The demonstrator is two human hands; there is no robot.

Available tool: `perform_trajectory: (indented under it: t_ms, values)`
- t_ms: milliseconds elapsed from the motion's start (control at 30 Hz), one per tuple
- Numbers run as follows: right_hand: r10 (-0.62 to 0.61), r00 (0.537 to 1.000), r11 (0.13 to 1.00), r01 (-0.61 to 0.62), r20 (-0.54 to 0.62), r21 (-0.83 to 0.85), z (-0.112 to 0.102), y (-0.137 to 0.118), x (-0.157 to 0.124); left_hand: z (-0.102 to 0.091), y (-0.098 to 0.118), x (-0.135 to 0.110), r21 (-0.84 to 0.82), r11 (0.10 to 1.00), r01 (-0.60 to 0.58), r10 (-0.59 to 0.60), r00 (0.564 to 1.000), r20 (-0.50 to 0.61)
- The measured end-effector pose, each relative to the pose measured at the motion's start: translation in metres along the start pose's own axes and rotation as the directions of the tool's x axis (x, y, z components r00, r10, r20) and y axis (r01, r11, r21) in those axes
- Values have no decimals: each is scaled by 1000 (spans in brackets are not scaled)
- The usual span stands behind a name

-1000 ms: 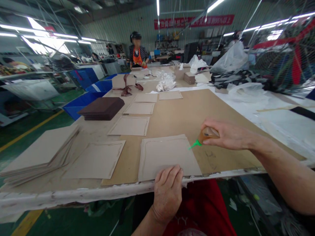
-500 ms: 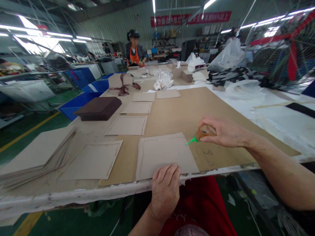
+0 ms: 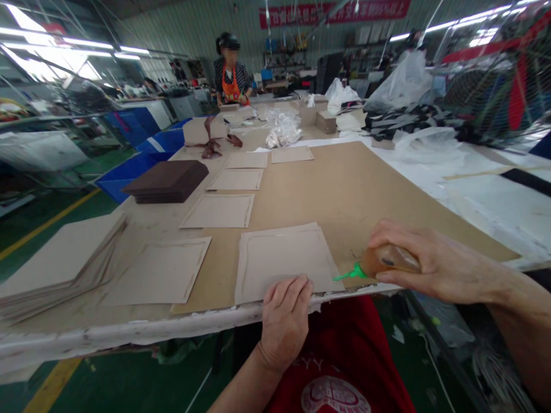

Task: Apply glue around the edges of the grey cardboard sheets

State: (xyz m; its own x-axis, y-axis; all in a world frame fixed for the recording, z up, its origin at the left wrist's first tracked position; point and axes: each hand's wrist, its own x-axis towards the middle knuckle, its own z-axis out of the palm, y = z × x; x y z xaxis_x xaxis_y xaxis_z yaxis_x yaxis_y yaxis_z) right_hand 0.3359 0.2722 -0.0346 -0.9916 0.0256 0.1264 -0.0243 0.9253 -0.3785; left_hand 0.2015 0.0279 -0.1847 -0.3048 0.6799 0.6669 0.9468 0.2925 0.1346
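My right hand (image 3: pixel 413 258) is wrapped around an amber glue bottle (image 3: pixel 390 259), tipped on its side. Its green nozzle (image 3: pixel 353 272) points left, with the tip at the right edge of a small stack of greyish-beige card sheets (image 3: pixel 279 258), close to the near right corner. A thin line of glue runs near the edges of the top sheet. Flat on the near edge of that stack rest the fingers of my left hand (image 3: pixel 286 315), holding nothing. Another card sheet (image 3: pixel 163 272) with a glue line lies to the left.
Further card sheets (image 3: pixel 219 211) form a row going back. Left are a fanned card stack (image 3: pixel 55 258) and a dark brown stack (image 3: pixel 167 180). Blue bins (image 3: pixel 124 175) stand beside the table. Crumpled clear plastic (image 3: pixel 282 129) lies behind; a person (image 3: pixel 232 74) stands at the far end.
My right hand has moved the glue bottle toward me and rightward, the nozzle tip travelling down the stack's right edge. My left hand stays on the near edge. The view has shifted slightly.
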Motion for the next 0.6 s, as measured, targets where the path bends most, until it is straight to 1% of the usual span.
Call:
perform_trajectory:
  t_ms: [67, 200, 300, 433, 500, 533, 600]
  values:
    - [5, 1000, 1000, -4, -13, 1, 2, 2, 0, 0, -1, 0, 6, 1000, -5, 5, 1000, 11]
    - [-12, 1000, 999, 11, 15, 45, 3, 4, -3, 0, -1, -1, -5, 1000, -10, 10, 1000, 16]
    - [-15, 1000, 998, 15, 2, 68, 2, 4, -7, -1, -2, -1, -4, 1000, -9, 9, 1000, 16]
    - [7, 999, 993, -11, 32, 118, 1, 8, -12, -4, -2, 1, 22, 999, -28, 26, 998, 56]
    - [40, 999, 981, -45, 29, 188, 1, 13, -17, -8, -3, 4, 44, 998, -54, 51, 996, 76]
    - [74, 997, 969, -73, 8, 236, 1, 17, -19, -10, -3, 5, 56, 996, -71, 66, 995, 80]
    - [188, 979, 923, -148, -80, 355, 4, 28, -24, -16, -4, 9, 77, 991, -106, 99, 992, 79]
